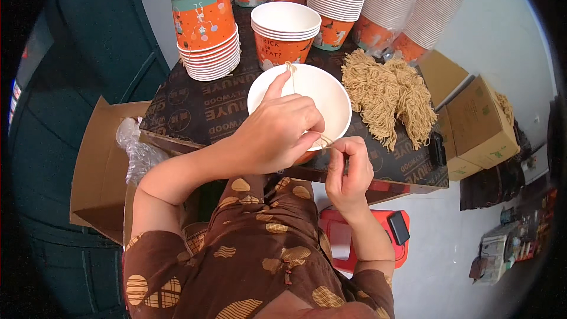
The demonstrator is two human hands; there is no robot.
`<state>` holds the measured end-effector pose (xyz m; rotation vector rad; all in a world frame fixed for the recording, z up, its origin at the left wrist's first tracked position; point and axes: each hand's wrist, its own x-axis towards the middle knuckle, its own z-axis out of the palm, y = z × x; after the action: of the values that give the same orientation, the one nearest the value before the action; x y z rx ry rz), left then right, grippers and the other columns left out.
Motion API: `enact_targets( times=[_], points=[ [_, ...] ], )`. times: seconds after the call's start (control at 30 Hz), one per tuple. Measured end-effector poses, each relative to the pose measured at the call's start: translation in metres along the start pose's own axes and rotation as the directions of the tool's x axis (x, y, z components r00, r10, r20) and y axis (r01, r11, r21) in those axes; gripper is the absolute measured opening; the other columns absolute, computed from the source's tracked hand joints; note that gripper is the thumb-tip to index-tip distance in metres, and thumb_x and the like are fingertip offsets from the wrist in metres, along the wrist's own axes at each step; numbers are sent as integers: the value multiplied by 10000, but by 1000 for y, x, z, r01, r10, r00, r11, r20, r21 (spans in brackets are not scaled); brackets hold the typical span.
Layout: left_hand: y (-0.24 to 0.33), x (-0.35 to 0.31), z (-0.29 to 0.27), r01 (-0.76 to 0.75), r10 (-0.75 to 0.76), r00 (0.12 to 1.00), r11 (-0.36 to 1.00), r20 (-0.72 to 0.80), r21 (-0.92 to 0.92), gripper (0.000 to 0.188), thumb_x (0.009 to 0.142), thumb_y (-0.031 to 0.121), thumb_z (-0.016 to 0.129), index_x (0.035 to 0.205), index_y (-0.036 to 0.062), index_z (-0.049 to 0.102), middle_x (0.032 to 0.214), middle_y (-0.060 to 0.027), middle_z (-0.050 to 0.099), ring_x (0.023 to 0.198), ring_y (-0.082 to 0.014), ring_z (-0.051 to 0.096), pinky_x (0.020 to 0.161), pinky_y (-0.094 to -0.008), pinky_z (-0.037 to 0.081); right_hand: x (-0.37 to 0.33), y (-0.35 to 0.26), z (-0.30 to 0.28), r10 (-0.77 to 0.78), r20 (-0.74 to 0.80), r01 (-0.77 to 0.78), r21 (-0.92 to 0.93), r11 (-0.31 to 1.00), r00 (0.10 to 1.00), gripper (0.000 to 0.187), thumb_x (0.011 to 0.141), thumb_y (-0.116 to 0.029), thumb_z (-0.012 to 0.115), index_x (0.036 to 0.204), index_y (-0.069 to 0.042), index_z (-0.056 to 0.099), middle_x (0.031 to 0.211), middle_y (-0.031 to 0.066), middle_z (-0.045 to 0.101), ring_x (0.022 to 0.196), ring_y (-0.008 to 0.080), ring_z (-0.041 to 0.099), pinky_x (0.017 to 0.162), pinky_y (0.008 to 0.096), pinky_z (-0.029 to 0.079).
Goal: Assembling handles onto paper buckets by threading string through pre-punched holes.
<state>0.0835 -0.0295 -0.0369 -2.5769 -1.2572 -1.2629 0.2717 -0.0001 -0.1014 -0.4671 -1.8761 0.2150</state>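
A paper bucket, white inside and orange outside, stands at the near edge of the table with its mouth up. Above it is my left hand, index finger stretched to the far rim, where a thin beige string shows knotted or looped. The thumb and curled fingers of that hand hold the string by the near rim. To the right, my right hand pinches the string between thumb and fingertip. My left hand covers much of the bucket's left side and the string's middle.
Behind stand a short bucket stack, an upside-down stack and several tall stacks. Beige string bundles lie on the dark plywood tabletop. Cardboard boxes flank the table; a phone rests on a red stool.
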Motion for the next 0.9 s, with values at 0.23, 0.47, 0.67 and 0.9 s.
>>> enact_targets(
  times=[0.23,0.47,0.67,0.9],
  points=[
    [9,-10,-2,5,-6,996,1000,94,9,155,760,16,707,839,97,601,785,-16,610,823,-217,626,1146,-589,199,-9,-1,0,92,-28,-91,21,996,995,171,818,108,624,935,2,561,760,129,561,584,261,557,537,324,455],
    [8,-12,-1,-33,32,995,999,91,7,82,776,74,707,821,67,638,783,-28,590,843,-224,618,1135,-602,202,-1,-6,1,-69,-114,61,-69,996,991,217,793,117,659,967,9,590,897,138,586,718,245,581,618,294,493],
    [11,-11,0,-95,89,994,991,63,96,97,762,78,722,808,68,638,770,-30,572,818,-220,611,1128,-613,217,-3,-8,3,-57,-49,56,-28,998,997,210,790,111,664,969,32,587,1010,194,628,777,276,631,680,319,530],
    [6,-17,9,-136,137,991,986,-1,92,131,766,76,715,841,57,609,746,-25,544,772,-212,592,1135,-617,207,-6,-11,5,-80,-26,79,-19,997,996,186,821,121,614,962,13,558,955,169,636,817,252,622,727,299,518]
  ],
)
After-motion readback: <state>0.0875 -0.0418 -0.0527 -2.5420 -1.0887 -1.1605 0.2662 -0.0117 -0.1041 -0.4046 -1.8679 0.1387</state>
